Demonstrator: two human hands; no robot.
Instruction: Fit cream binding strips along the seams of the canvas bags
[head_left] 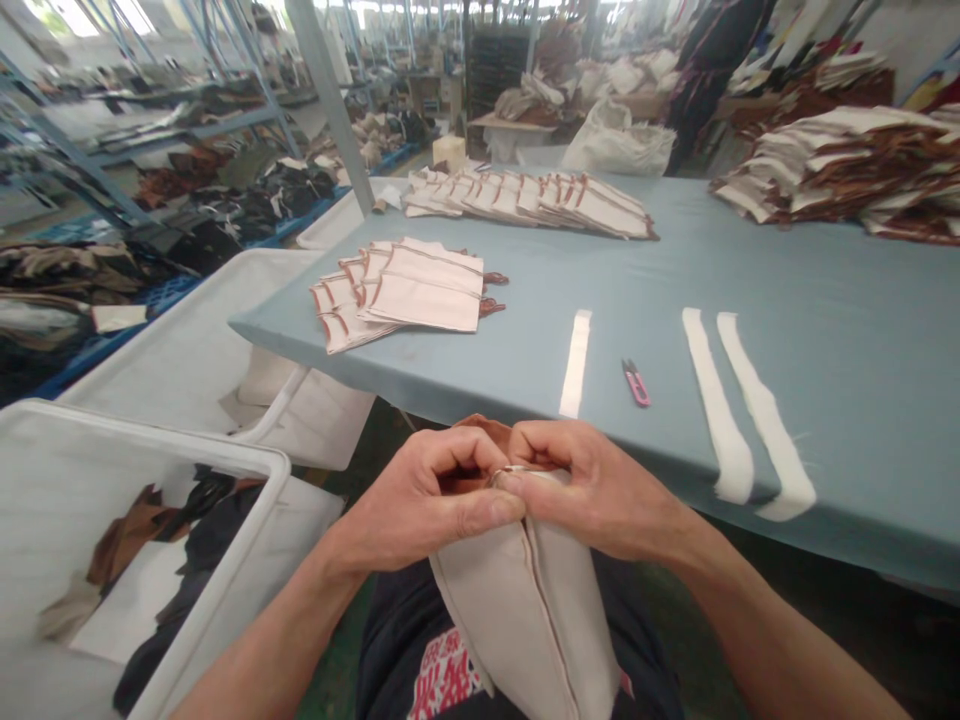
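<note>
Both hands — left hand [427,495] and right hand [592,485] — pinch the top edge of a cream fabric pouch [525,610], grip pressed tight, below the surface [825,300] edge.

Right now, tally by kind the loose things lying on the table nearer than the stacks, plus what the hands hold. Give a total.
White strips: 3
Pink snips: 1
Cloth piece, held: 1
Total: 5
</note>
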